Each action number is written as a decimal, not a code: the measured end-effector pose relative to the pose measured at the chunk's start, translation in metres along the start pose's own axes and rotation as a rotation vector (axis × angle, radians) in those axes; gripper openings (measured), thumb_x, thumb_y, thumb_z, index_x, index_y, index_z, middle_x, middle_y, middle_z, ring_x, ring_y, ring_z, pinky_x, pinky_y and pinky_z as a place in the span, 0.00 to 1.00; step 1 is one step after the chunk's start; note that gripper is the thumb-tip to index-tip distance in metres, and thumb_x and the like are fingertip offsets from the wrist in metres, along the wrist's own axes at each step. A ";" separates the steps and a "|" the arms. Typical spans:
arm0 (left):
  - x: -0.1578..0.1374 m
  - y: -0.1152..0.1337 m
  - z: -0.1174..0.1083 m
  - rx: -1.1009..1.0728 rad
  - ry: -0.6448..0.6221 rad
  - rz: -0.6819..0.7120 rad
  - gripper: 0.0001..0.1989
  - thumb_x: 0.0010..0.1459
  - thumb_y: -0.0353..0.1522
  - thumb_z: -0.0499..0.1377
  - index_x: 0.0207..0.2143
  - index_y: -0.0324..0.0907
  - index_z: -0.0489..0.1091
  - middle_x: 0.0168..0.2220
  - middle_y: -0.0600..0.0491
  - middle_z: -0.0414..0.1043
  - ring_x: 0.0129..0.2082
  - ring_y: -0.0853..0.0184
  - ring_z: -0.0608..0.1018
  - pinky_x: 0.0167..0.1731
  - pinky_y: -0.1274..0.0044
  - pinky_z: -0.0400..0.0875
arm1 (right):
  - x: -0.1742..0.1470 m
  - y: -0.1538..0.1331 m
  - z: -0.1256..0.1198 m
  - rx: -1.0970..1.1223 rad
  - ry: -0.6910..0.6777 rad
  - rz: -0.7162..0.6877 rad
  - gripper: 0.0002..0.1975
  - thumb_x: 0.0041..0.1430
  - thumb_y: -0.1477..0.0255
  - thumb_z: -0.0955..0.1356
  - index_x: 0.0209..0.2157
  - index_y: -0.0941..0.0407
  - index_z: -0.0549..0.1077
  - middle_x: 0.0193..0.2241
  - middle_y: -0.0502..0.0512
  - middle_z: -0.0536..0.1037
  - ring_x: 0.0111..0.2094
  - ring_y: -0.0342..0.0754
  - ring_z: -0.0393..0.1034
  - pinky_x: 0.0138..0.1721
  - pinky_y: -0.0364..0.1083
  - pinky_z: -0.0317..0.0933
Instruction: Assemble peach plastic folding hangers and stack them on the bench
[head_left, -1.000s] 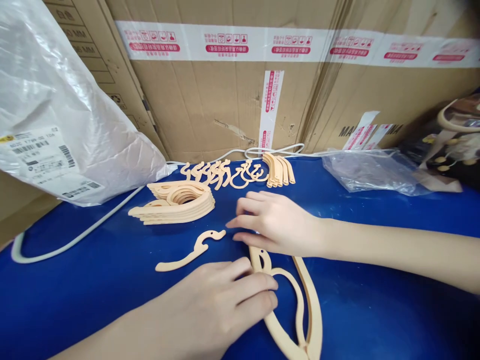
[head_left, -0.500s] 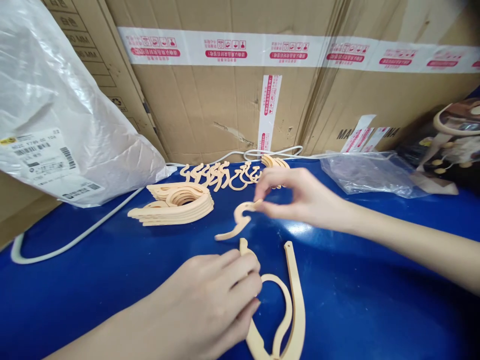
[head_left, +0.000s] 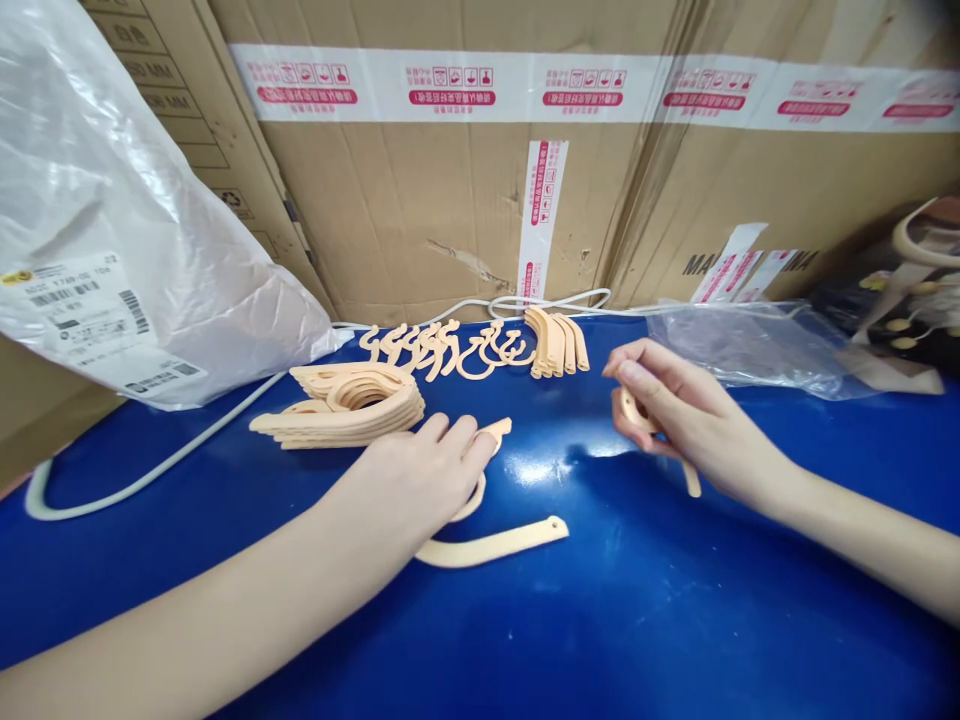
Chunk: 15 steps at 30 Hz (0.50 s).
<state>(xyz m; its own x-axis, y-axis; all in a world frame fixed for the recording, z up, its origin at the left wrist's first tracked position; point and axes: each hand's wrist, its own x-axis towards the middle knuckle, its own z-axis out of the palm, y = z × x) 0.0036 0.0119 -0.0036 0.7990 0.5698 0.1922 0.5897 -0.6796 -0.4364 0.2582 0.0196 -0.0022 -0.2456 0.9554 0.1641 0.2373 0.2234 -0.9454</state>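
My left hand [head_left: 424, 480] is closed over a pale folding-hanger frame [head_left: 499, 545] on the blue surface and hides much of it. One long arm of the frame sticks out to the right, with a small hole at its tip. To the right, my right hand [head_left: 686, 415] is raised, fingers curled around a pale hanger hook [head_left: 691, 478]. The hook's tail points down below the palm. Beyond my left hand lies a stack of hanger frames [head_left: 360, 425]. Behind it are a row of loose hooks [head_left: 442, 350] and a group of short curved arms [head_left: 559, 345].
Large cardboard boxes [head_left: 420, 210] wall off the back. A white plastic bag [head_left: 120, 260] leans at the left, with a white cable [head_left: 150, 490] looping past it. A clear plastic bag [head_left: 739, 345] lies back right, near a dark bundle with a ring [head_left: 926, 235].
My left hand has moved away from me and turned the hanger frame, so its open end now faces right. My right hand has moved right with the hook, now tucked into the fingers.
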 end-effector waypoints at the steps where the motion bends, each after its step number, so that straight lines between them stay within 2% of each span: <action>1: 0.002 -0.002 0.004 0.065 0.025 0.026 0.12 0.56 0.19 0.50 0.40 0.37 0.68 0.30 0.51 0.72 0.26 0.63 0.75 0.18 0.76 0.58 | -0.002 0.001 0.001 -0.044 -0.031 -0.022 0.11 0.66 0.58 0.60 0.37 0.52 0.60 0.16 0.40 0.64 0.14 0.39 0.56 0.15 0.39 0.50; 6: 0.004 -0.008 0.010 0.156 0.099 0.094 0.12 0.60 0.18 0.49 0.38 0.35 0.71 0.29 0.50 0.74 0.25 0.66 0.75 0.19 0.77 0.59 | -0.010 -0.003 0.002 -0.417 -0.208 -0.090 0.14 0.68 0.59 0.57 0.35 0.53 0.65 0.23 0.45 0.68 0.24 0.41 0.63 0.28 0.42 0.59; 9: 0.002 -0.010 0.007 0.163 0.050 0.105 0.14 0.61 0.19 0.48 0.39 0.34 0.72 0.31 0.49 0.75 0.27 0.65 0.77 0.22 0.76 0.63 | -0.011 -0.007 0.003 -0.524 -0.246 -0.155 0.17 0.70 0.62 0.54 0.44 0.53 0.70 0.31 0.49 0.73 0.33 0.43 0.69 0.38 0.43 0.62; 11: 0.003 -0.011 0.005 0.142 -0.015 0.075 0.15 0.61 0.19 0.47 0.44 0.35 0.71 0.33 0.49 0.76 0.29 0.64 0.77 0.24 0.75 0.67 | -0.010 -0.008 0.004 -0.586 -0.266 -0.208 0.18 0.70 0.64 0.54 0.49 0.53 0.69 0.39 0.52 0.74 0.41 0.45 0.70 0.44 0.44 0.62; 13: 0.003 -0.010 0.003 0.076 -0.041 0.042 0.16 0.61 0.21 0.48 0.49 0.36 0.68 0.37 0.48 0.76 0.33 0.62 0.78 0.29 0.73 0.70 | -0.009 -0.006 0.005 -0.653 -0.293 -0.254 0.17 0.69 0.64 0.56 0.50 0.53 0.70 0.44 0.54 0.73 0.45 0.46 0.69 0.46 0.45 0.61; 15: 0.002 -0.007 0.001 -0.044 -0.013 0.029 0.14 0.63 0.25 0.49 0.49 0.37 0.68 0.44 0.46 0.74 0.41 0.58 0.77 0.38 0.69 0.72 | -0.008 -0.004 0.005 -0.673 -0.296 -0.272 0.16 0.69 0.63 0.57 0.45 0.54 0.72 0.39 0.53 0.74 0.40 0.46 0.71 0.42 0.44 0.62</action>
<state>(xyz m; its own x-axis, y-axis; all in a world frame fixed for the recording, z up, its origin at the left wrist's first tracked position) 0.0008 0.0184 -0.0004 0.8146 0.5549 0.1688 0.5709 -0.7156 -0.4024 0.2539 0.0101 -0.0008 -0.5947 0.7801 0.1943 0.6281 0.6018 -0.4933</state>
